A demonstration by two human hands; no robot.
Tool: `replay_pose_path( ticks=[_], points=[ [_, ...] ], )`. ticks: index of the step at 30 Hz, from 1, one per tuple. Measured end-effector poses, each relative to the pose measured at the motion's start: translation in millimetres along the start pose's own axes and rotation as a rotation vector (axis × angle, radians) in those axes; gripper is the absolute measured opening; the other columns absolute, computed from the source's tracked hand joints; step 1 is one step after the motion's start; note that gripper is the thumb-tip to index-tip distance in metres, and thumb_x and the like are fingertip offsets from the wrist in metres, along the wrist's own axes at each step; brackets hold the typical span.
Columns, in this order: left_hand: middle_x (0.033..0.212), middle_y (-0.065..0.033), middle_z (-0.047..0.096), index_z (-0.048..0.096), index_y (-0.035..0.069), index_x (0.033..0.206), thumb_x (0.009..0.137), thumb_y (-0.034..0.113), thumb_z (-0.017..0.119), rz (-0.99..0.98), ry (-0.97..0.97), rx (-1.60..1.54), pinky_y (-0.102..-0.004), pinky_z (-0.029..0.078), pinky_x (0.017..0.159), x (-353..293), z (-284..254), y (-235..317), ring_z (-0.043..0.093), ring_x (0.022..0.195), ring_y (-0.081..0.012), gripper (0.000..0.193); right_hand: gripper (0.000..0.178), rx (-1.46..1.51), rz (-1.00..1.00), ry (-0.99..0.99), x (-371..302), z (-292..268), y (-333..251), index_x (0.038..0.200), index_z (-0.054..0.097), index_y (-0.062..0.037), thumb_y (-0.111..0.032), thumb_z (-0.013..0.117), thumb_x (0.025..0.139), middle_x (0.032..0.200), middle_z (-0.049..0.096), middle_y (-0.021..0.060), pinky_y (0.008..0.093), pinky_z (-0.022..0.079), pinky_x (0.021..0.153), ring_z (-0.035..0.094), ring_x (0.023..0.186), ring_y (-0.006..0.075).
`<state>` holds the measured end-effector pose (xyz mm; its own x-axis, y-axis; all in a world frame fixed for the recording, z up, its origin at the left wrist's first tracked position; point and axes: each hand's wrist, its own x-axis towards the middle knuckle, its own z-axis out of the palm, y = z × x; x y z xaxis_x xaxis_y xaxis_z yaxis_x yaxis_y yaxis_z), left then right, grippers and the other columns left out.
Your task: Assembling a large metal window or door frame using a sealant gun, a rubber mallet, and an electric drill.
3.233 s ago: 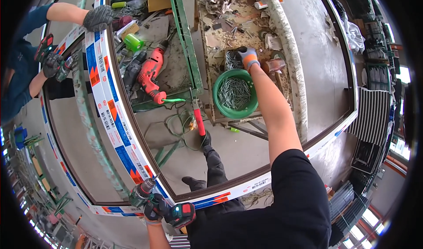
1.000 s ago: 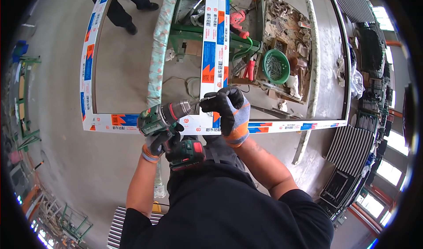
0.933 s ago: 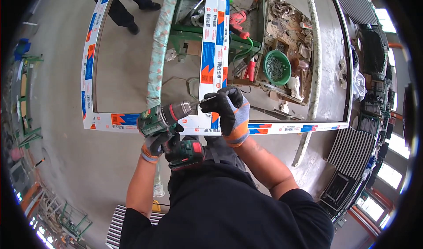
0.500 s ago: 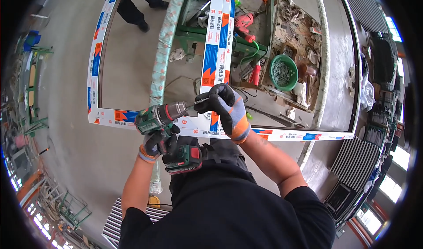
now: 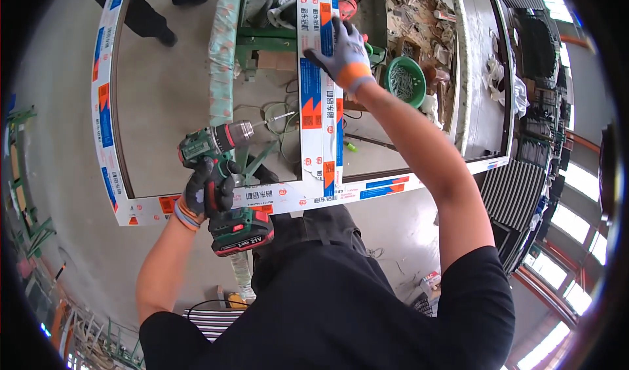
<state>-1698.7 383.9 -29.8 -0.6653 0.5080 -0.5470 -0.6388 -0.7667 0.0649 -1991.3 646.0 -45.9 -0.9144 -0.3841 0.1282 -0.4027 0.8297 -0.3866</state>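
In my gloved left hand (image 5: 207, 188) is a green and black cordless drill (image 5: 198, 146), its handle wrapped by my fingers. A long thin bit (image 5: 280, 117) sticks out of the chuck toward the frame's middle bar, and its tip ends just short of that bar. My right hand (image 5: 344, 54), in a grey and orange glove with dark fingertips, rests on the middle bar (image 5: 313, 134) with thumb and fingers spread. The bar belongs to a large frame (image 5: 288, 196) covered in white, blue and orange printed film.
A green bowl of screws (image 5: 405, 85) sits on a littered bench (image 5: 442, 52) beyond the bar. Film-wrapped rails (image 5: 226, 49) lie under the frame. Another person's legs (image 5: 147, 19) stand at the far left. Stacked profiles (image 5: 504, 196) line the right side.
My right hand has left the drill bit's tip and moved farther up onto the middle bar. The drill has shifted left and slightly down in the view.
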Motion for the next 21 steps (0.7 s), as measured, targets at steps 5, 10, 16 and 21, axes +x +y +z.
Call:
replay_pose_path(
  ticks=[5, 10, 16, 21],
  points=[
    [0.066, -0.0048, 0.06, 0.053, 0.003, 0.111, 0.087, 0.054, 0.06, -0.044, 0.152, -0.012, -0.026, 0.047, 0.045, 20, -11, 26, 0.057, 0.048, -0.0163, 0.057, 0.101, -0.23, 0.116, -0.04, 30, 34, -26, 0.145, 0.031, -0.0074, -0.051, 0.077, 0.066, 0.144, 0.027, 0.0303, 0.0458, 0.04, 0.103, 0.037, 0.127, 0.0459],
    [0.066, -0.0036, 0.057, 0.053, 0.003, 0.112, 0.086, 0.055, 0.059, -0.09, 0.113, 0.044, -0.0262, 0.043, 0.044, 30, -32, 41, 0.053, 0.048, -0.0146, 0.059, 0.095, -0.201, 0.093, -0.038, 31, 26, -38, 0.144, 0.032, -0.0067, -0.042, 0.076, 0.067, 0.146, 0.03, 0.0251, 0.0441, 0.035, 0.106, 0.034, 0.13, 0.0442],
    [0.068, -0.0036, 0.055, 0.054, 0.0, 0.111, 0.088, 0.053, 0.058, -0.191, 0.117, 0.019, -0.0248, 0.043, 0.044, 48, -41, 49, 0.052, 0.05, -0.0128, 0.058, 0.095, -0.141, 0.099, -0.093, 39, 21, -43, 0.145, 0.029, -0.0013, -0.035, 0.076, 0.069, 0.144, 0.029, 0.0295, 0.043, 0.026, 0.111, 0.029, 0.133, 0.043],
    [0.065, -0.003, 0.053, 0.055, -0.001, 0.112, 0.088, 0.053, 0.057, -0.252, 0.072, -0.027, -0.0241, 0.042, 0.044, 63, -34, 55, 0.051, 0.049, -0.0123, 0.059, 0.096, -0.14, 0.087, -0.076, 37, 28, -34, 0.145, 0.029, -0.0016, -0.035, 0.077, 0.068, 0.144, 0.029, 0.0297, 0.0434, 0.025, 0.112, 0.029, 0.133, 0.0434]
  ],
)
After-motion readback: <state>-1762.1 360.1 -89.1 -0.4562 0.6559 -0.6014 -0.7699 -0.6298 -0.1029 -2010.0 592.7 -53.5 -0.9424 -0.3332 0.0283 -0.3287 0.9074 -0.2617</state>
